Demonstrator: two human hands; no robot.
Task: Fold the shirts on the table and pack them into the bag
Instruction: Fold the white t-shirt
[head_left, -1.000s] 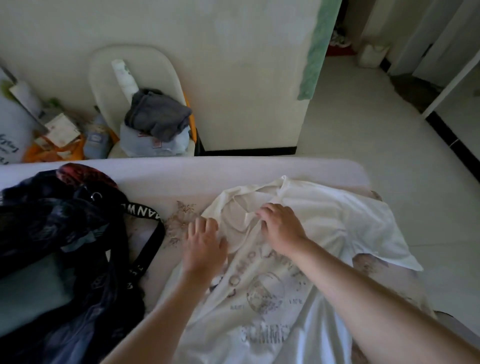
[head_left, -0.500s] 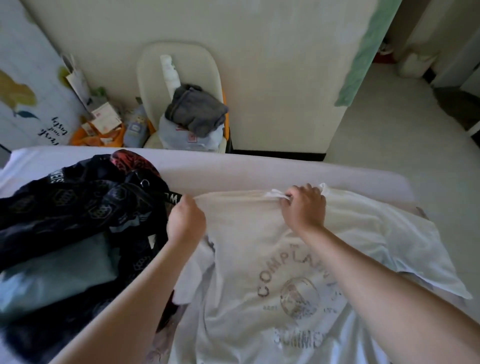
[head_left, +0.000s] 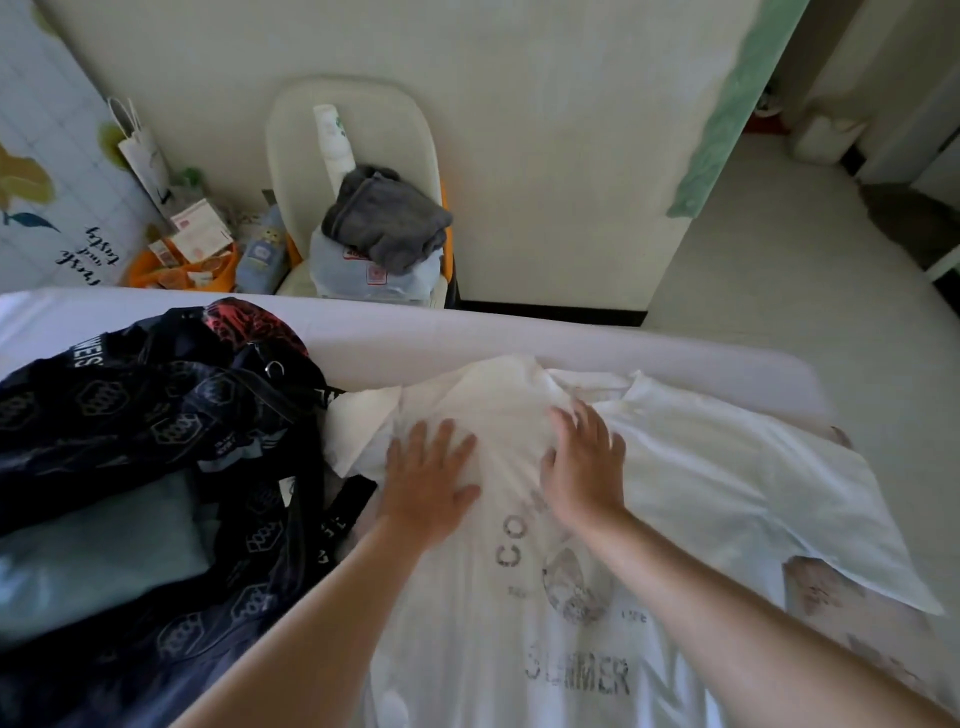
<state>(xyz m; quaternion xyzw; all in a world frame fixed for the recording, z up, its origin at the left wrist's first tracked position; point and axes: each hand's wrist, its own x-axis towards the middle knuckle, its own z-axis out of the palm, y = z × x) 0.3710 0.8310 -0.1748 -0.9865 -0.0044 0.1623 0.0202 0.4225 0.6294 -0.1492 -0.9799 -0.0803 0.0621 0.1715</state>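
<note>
Now the pale, cloth-covered bench (head_left: 519, 343) is carrying the large white short-sleeved T-shirt with grey lettering (head_left: 701, 467), which is lying print-up across its right half. The collar end is pointing away from the person, one sleeve is spreading toward the right edge, and the other is bunching just beside the bag. Half a second earlier the shoulder line was being pulled taut. It is now lying down on the bench, with some puckering around the collar.

At the left, the dark patterned fabric bag (head_left: 156, 415) is sitting open-mouthed, with a folded pale teal garment (head_left: 104, 545) already showing inside it.

The left hand (head_left: 428, 480) and the right hand (head_left: 584, 467) are what is changing most. A moment ago each was pinching the top edge of the shirt. Now each grip is fully released, and both palms are pressing flat on the upper chest of the shirt with fingers spread, holding nothing. The right hand is blurring, so it is probably sweeping across the cloth.

Judging by this, the person is passing from laying out to smoothing. The shirt is not yet folded, so the sleeves and sides are probably waiting to be turned in before it is packed with the garment in the bag.
</note>
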